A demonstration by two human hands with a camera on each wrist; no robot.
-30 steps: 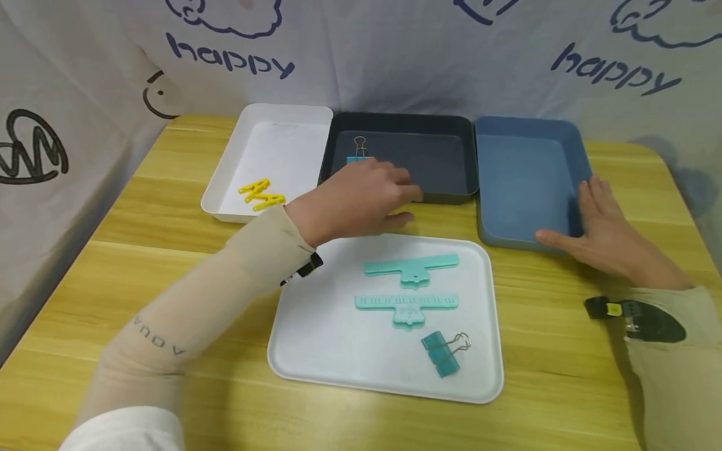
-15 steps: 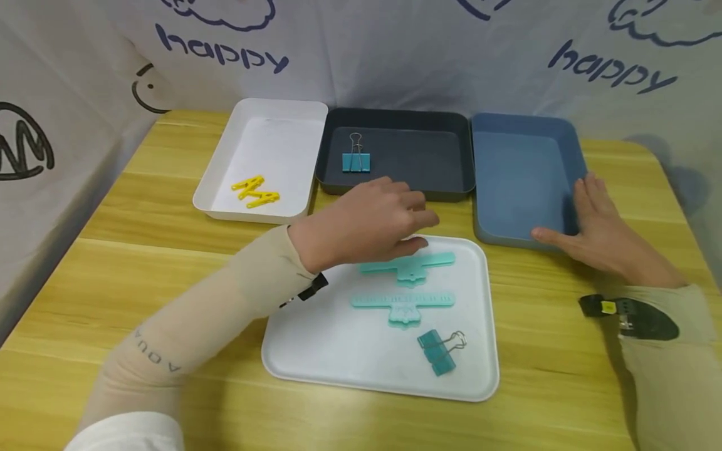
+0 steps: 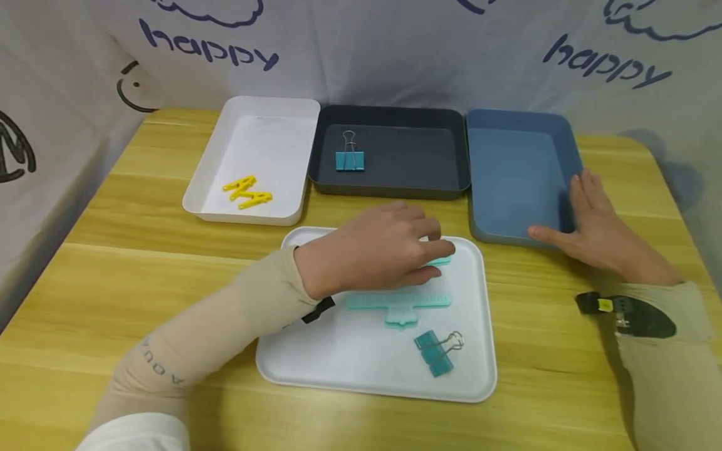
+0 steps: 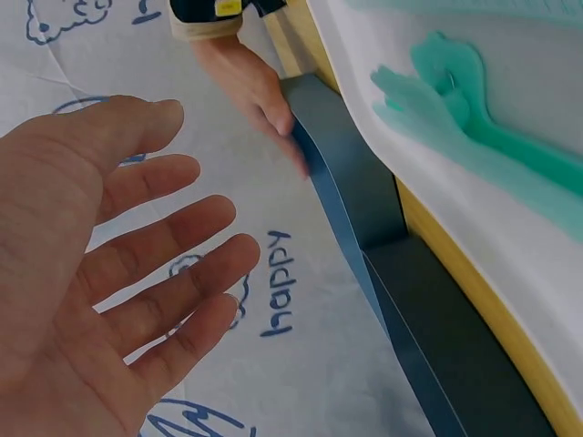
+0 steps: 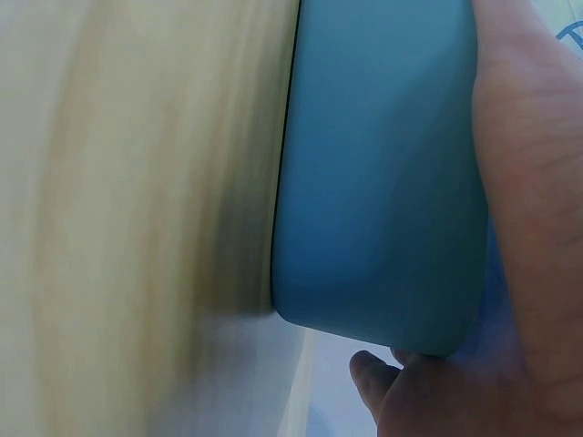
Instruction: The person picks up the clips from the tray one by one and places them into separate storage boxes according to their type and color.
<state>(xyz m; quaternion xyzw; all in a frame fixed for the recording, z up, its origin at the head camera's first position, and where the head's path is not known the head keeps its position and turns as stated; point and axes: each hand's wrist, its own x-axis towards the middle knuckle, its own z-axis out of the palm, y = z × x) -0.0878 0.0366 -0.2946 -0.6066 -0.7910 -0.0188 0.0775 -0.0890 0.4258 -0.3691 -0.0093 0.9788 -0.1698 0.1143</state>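
My left hand (image 3: 375,257) hovers over the white tray (image 3: 316,366), covering most of the upper mint-green long clip (image 3: 441,260). In the left wrist view its fingers (image 4: 182,237) are spread and loosely bent, with nothing between them. Below it on the tray lie a second mint-green long clip (image 3: 400,311) and a teal binder clip (image 3: 434,352) with wire handles. My right hand (image 3: 598,235) rests on the near right corner of the blue box (image 3: 516,163), fingers straight along the side, thumb on the near rim. The right wrist view shows the palm against the box's outer wall (image 5: 383,182).
A white box (image 3: 265,144) at the back left holds yellow clothespins (image 3: 254,199). Between it and the blue box stands a dark grey box (image 3: 408,156) holding a teal binder clip (image 3: 350,161). The wooden table (image 3: 130,275) ends at a cloth-covered wall (image 3: 395,50).
My left hand has moved from the dark grey box's near edge toward me, over the tray's upper clip, uncovering the binder clip in that box. The right hand stays on the blue box.
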